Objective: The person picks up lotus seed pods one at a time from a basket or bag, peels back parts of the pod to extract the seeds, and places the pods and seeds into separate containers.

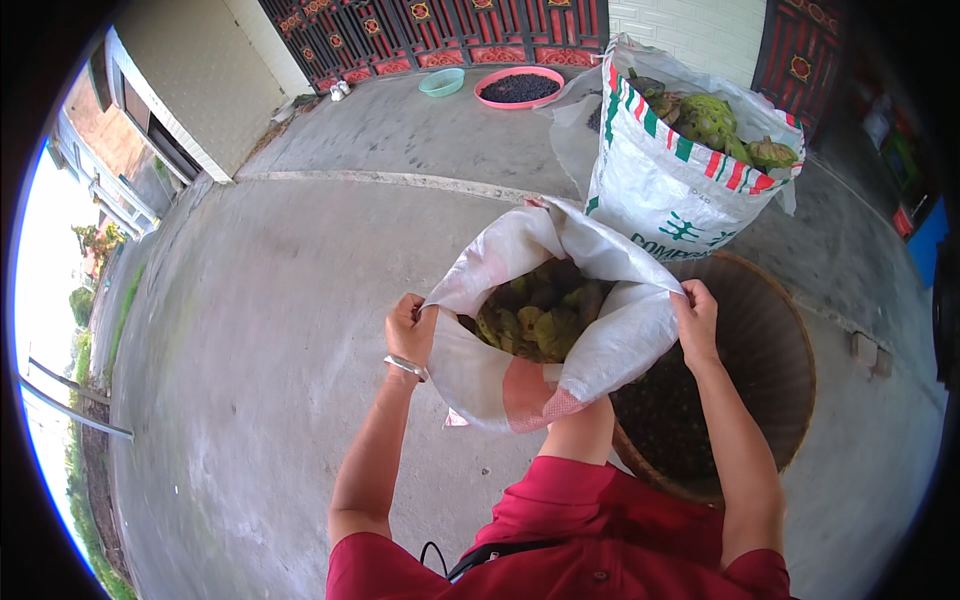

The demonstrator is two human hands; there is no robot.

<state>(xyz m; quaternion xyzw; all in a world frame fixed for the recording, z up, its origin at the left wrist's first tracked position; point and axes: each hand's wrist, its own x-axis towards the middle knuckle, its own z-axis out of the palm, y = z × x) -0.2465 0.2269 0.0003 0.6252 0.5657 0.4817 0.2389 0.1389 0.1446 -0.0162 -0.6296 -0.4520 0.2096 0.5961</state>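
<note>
My left hand (410, 328) grips the left side of the rim of a white woven plastic sack (622, 330), and my right hand (697, 315) grips its right side. Between them the sack's mouth is spread wide. Green and brown lotus seed pods (536, 322) lie inside; how deep they go is hidden. Right of the sack, partly under my right forearm, stands a large round woven basket (799, 352) with small dark things at its bottom. A second, fuller woven sack (645, 187) with red and green stripes stands behind, with lotus seed pods (705, 120) up to its mouth.
On the concrete floor near the red and black metal gate (450, 30) are a pink basin (551, 94) of small dark round things and a light green basin (442, 82). A low ridge crosses the floor. A small block (865, 349) lies right of the basket.
</note>
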